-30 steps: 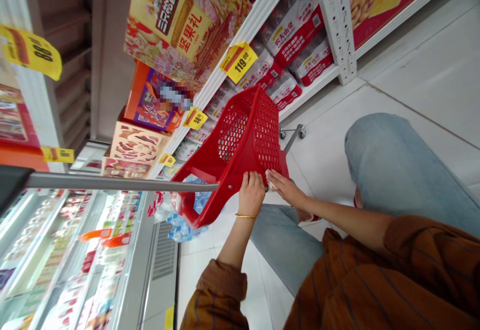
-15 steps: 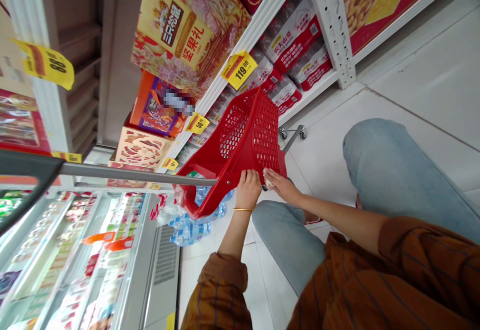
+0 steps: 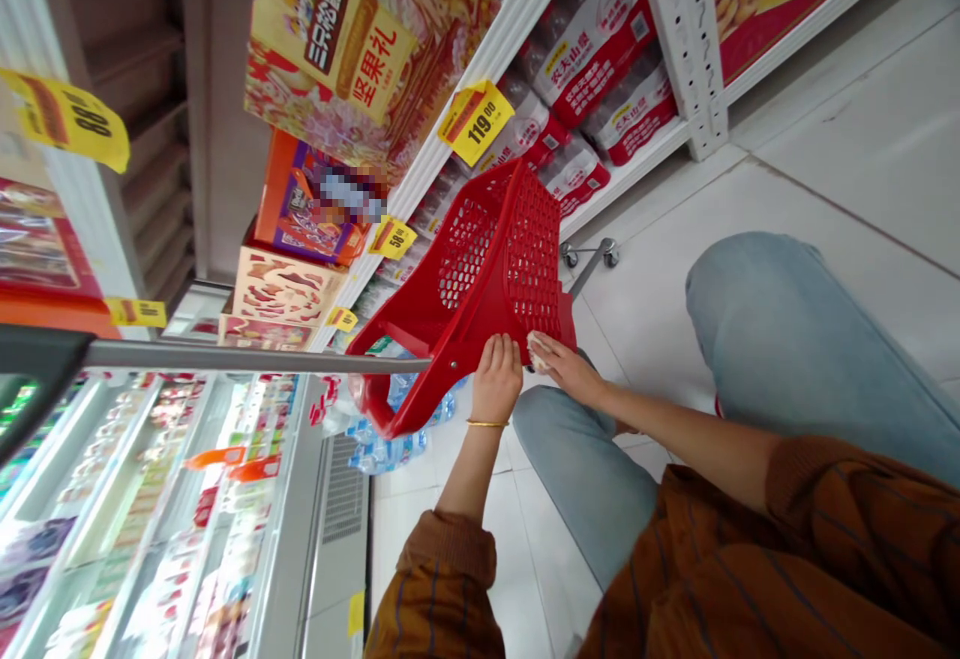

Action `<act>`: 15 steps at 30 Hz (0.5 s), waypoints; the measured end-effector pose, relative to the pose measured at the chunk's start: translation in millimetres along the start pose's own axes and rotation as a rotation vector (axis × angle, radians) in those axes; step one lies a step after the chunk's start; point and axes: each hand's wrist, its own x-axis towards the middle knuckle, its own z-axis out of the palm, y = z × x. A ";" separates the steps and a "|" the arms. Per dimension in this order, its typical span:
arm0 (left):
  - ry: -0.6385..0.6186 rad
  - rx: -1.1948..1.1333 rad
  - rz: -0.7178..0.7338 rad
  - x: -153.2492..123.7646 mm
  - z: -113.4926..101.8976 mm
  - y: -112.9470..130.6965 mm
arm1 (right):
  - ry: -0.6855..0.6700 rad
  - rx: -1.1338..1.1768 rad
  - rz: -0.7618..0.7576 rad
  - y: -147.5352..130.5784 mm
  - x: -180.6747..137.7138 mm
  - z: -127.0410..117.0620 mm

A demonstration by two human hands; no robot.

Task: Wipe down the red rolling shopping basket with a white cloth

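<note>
A red plastic shopping cart (image 3: pixel 480 279) with perforated walls, a long grey metal handle bar (image 3: pixel 262 357) and small casters (image 3: pixel 592 254) stands in front of me. My left hand (image 3: pixel 498 381), a thin gold bangle at its wrist, grips the lower edge of the cart's side, fingers together over the red plastic. Just to its right, my right hand (image 3: pixel 568 369) presses a crumpled whitish cloth (image 3: pixel 538 349) against the cart's lower part. The cloth is mostly covered by the fingers.
Shelves behind the cart hold boxed nuts (image 3: pixel 360 49), an orange-purple box (image 3: pixel 319 204) and shrink-wrapped water packs (image 3: pixel 596 49). Blue-tinted water bottles (image 3: pixel 390 449) stand on the floor. A lit display cooler (image 3: pixel 165 509) fills the lower left. My bent knees (image 3: pixel 772 309) flank the right arm.
The view has shifted slightly, so shelves and cooler sit a little differently in it. My left hand keeps its hold, and my right hand stays on the cart with the cloth.
</note>
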 end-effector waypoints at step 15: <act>-0.080 -0.047 0.094 11.2 17.8 16.4 | 0.063 0.018 0.094 47.9 -35.2 5.8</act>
